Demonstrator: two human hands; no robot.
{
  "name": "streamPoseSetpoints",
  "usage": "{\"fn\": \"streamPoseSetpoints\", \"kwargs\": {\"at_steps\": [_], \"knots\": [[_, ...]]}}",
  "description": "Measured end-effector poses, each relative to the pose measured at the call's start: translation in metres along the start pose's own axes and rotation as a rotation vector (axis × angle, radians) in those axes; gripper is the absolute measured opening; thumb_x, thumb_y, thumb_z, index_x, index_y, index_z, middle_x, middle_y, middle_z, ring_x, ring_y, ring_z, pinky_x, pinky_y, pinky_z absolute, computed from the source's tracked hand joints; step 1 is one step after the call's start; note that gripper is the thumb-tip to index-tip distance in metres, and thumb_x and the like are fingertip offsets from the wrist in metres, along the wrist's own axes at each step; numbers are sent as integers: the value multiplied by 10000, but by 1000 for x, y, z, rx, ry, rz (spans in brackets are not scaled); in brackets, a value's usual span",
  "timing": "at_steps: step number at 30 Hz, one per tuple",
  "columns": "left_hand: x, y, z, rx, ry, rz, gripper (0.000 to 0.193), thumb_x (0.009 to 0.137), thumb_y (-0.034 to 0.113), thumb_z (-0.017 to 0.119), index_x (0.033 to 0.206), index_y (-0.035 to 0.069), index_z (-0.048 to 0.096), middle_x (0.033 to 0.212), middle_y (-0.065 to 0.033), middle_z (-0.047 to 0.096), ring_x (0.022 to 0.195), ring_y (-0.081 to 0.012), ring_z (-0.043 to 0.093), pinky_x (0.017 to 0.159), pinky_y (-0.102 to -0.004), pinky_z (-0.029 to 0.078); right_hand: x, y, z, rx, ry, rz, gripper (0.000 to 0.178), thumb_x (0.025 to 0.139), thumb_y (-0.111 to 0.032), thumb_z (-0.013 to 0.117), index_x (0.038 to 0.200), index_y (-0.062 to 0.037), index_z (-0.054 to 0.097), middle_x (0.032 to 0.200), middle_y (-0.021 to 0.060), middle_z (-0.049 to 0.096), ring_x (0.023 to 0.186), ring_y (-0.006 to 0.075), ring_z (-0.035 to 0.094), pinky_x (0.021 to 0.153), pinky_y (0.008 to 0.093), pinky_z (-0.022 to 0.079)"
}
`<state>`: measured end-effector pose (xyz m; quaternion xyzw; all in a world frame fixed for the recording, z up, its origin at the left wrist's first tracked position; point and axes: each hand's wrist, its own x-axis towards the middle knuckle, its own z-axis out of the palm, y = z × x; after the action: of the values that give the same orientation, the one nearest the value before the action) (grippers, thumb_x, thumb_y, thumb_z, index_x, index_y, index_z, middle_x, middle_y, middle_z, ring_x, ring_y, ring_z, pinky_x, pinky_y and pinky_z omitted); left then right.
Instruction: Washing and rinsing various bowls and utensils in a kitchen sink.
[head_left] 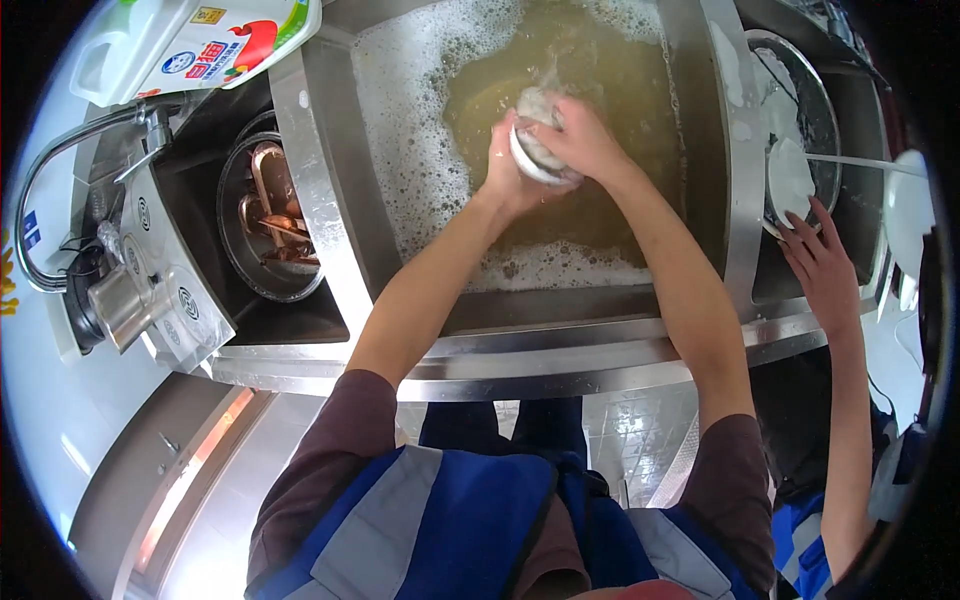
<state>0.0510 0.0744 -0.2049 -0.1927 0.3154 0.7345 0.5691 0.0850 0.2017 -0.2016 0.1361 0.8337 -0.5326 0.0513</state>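
Note:
Above the cloudy, sudsy water [610, 90] in the middle sink, my two hands are closed together around a small white bowl [524, 163]. My left hand [507, 175] grips its side from the left. Into the bowl's mouth my right hand [588, 140] presses a wet, whitish-grey scrubbing cloth or sponge [538, 103]; its exact kind cannot be made out. The bowl is tilted, and the fingers hide part of it. Small splashes show just beyond the hands.
In the left basin a metal pot [229, 215] holds several copper-coloured pieces. A detergent jug [180, 60] and a tap [70, 135] stand left. At right, a co-worker's hand [822, 262] touches a white dish [790, 182] in a round metal basin [828, 110]. A steel rim [540, 365] runs in front.

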Motion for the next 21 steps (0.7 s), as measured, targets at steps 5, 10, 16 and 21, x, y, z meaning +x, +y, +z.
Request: {"fn": "streamPoseSetpoints", "kwargs": {"at_steps": [5, 10, 16, 21], "knots": [[11, 2, -21, 149, 151, 124, 674, 835, 631, 399, 1275, 124, 457, 1222, -138, 535, 1090, -355, 533, 892, -579, 413, 8, 17, 6, -614, -40, 57, 339, 772, -203, 618, 1016, 33, 607, 864, 254, 627, 777, 345, 635, 697, 404, 499], [5, -1, 8, 64, 76, 65, 695, 837, 634, 397, 1293, 111, 440, 1211, -142, 535, 1077, -339, 542, 907, -556, 436, 6, 27, -5, -37, -134, -30, 275, 755, -219, 622, 964, -40, 634, 822, 205, 648, 721, 324, 638, 661, 399, 502], [7, 4, -13, 324, 328, 205, 627, 877, 552, 420, 1344, 134, 417, 1242, -117, 531, 1136, -291, 531, 932, -511, 444, 9, 7, 8, -350, -287, 101, 203, 700, -203, 651, 719, -2, 671, 725, 206, 650, 653, 324, 643, 598, 415, 498], [-4, 0, -3, 127, 278, 79, 716, 825, 646, 407, 1318, 128, 432, 1228, -124, 528, 1113, -327, 532, 881, -559, 442, 1, 7, 24, 98, 21, -69, 266, 700, -200, 676, 868, 5, 660, 822, 205, 651, 758, 308, 642, 703, 387, 506]]}}
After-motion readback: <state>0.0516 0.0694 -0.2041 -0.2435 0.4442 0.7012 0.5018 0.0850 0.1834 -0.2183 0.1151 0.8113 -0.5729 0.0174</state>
